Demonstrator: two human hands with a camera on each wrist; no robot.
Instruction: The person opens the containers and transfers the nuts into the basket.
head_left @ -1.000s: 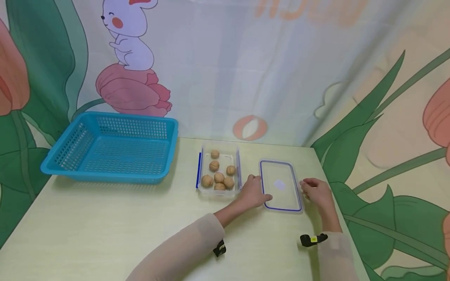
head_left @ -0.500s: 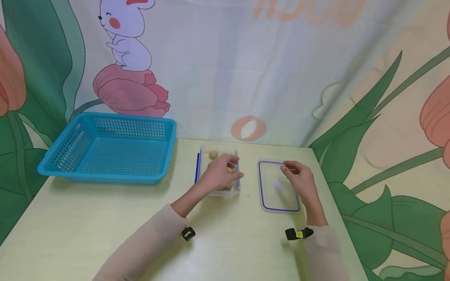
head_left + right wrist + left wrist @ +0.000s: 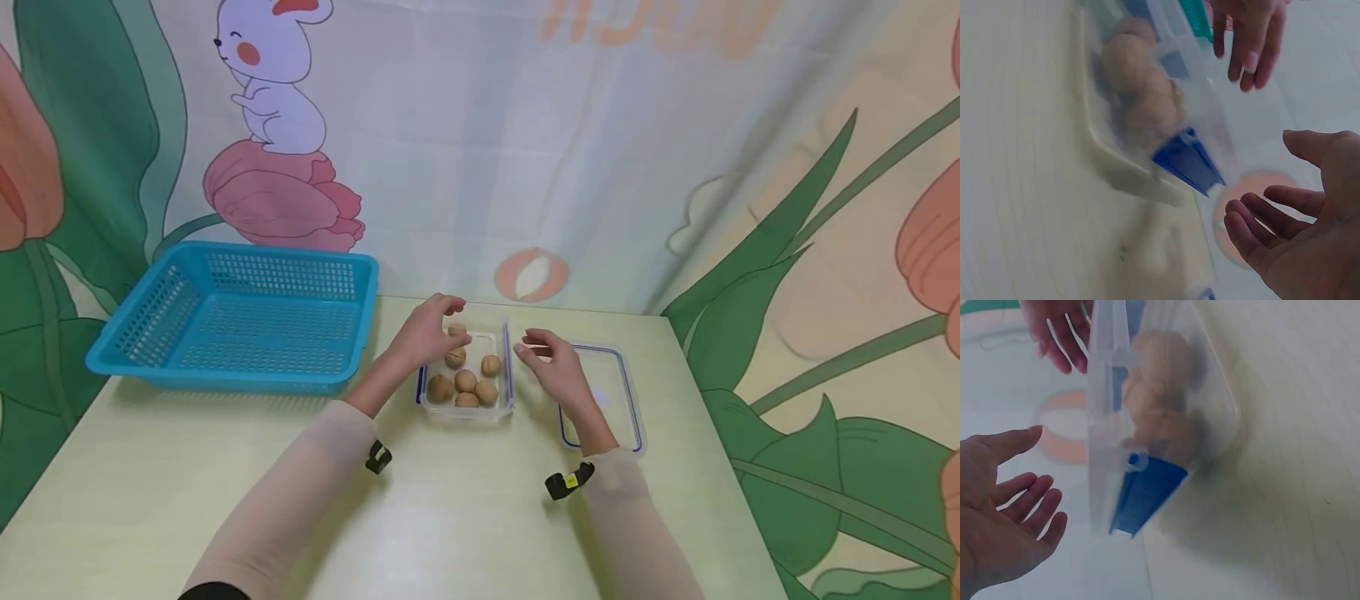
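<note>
A clear plastic box with blue side latches stands on the table, several walnuts lying inside. My left hand hovers over the box's left edge, fingers relaxed and spread, holding nothing. To the right of the box hangs my right hand, its fingers loosely bent with nothing between them. Under and behind the right hand lies the clear lid with a blue seal, flat on the table and partly covered by that hand. Both wrist views show the hands apart from the box wall.
A blue perforated basket sits at the back left of the pale table. Behind the table hangs a printed curtain with a rabbit and flowers.
My left hand has gone from the lid's left side across the box to its left edge. My right hand has moved left from the lid's right side toward the box.
</note>
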